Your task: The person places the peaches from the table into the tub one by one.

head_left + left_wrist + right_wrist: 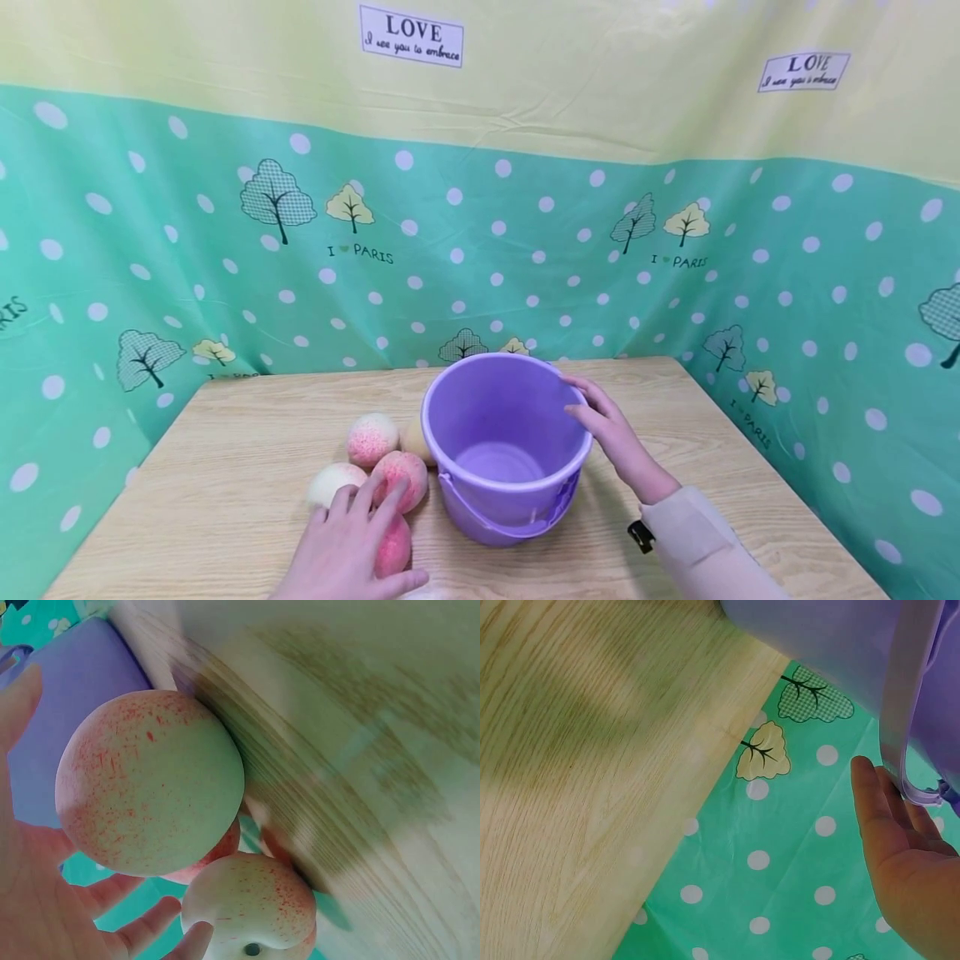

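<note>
A purple bucket (pixel 506 512) stands upright on the table, its handle hanging down the near side. My right hand (pixel 618 437) holds its right rim, thumb over the edge and fingers along the outside wall. Left of the bucket lies a cluster of several peaches, red-speckled ones (pixel 373 439) and a paler one (pixel 335 482) among them. Over the nearest pink peach (pixel 393 548), my left hand (pixel 341 542) is spread, partly hiding it. In the left wrist view a large peach (pixel 150 784) is in front of the palm, with the fingers apart around it.
The light wooden table (pixel 247 467) is bordered at the back and sides by a green and yellow curtain (pixel 495 225) with dots and trees. A yellowish round thing (pixel 414 442) sits partly hidden behind the bucket's left side.
</note>
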`<state>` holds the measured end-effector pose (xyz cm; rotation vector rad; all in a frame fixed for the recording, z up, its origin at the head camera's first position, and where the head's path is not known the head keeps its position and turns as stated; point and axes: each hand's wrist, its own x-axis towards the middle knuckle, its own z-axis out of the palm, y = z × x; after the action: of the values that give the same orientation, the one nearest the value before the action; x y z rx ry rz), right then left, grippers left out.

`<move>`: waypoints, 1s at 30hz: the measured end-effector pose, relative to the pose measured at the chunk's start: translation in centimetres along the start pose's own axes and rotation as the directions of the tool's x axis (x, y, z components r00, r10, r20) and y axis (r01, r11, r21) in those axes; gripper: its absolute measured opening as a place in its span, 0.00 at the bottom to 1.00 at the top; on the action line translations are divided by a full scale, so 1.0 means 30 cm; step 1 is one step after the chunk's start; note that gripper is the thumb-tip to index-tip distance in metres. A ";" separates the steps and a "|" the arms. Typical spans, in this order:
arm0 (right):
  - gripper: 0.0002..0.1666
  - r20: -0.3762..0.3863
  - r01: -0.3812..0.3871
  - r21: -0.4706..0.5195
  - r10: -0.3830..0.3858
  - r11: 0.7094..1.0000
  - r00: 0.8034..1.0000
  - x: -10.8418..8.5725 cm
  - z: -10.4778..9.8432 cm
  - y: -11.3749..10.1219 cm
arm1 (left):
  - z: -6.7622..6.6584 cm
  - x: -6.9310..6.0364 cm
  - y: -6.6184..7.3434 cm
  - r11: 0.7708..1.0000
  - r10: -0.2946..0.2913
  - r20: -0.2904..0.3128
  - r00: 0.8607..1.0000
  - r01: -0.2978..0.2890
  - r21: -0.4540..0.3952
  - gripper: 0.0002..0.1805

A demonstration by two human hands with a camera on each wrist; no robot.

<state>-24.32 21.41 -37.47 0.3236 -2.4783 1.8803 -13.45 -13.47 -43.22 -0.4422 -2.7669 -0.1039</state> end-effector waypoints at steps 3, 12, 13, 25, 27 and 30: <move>0.32 -0.001 0.001 0.005 -0.001 1.000 1.000 0.001 0.002 -0.001 | 0.006 -0.002 0.000 1.000 0.003 0.004 1.000 -0.003 0.005 0.59; 0.32 -0.010 -0.007 0.018 0.007 1.000 1.000 0.001 0.004 -0.001 | 0.010 -0.002 0.005 1.000 -0.002 0.038 0.999 0.002 -0.005 0.59; 0.32 -0.011 -0.008 0.020 0.008 1.000 1.000 0.002 0.004 -0.002 | 0.010 -0.002 0.005 1.000 -0.001 0.041 0.999 0.001 -0.010 0.58; 0.32 -0.013 -0.034 0.024 0.034 0.999 0.999 -0.002 0.007 -0.006 | 0.018 -0.006 -0.001 0.994 0.022 0.062 0.998 -0.015 -0.113 0.57; 0.32 -0.015 -0.036 0.022 0.037 0.999 0.999 -0.001 0.007 -0.007 | 0.019 -0.005 -0.001 0.991 0.021 0.077 0.997 -0.011 -0.135 0.57; 0.32 -0.015 -0.040 0.018 0.041 0.999 0.999 0.000 0.007 -0.008 | 0.020 -0.005 -0.001 0.987 0.019 0.090 0.996 -0.005 -0.159 0.55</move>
<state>-24.24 21.13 -37.30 0.2597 -2.4784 1.9127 -13.50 -13.46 -43.85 -0.5158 -2.8564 -0.3108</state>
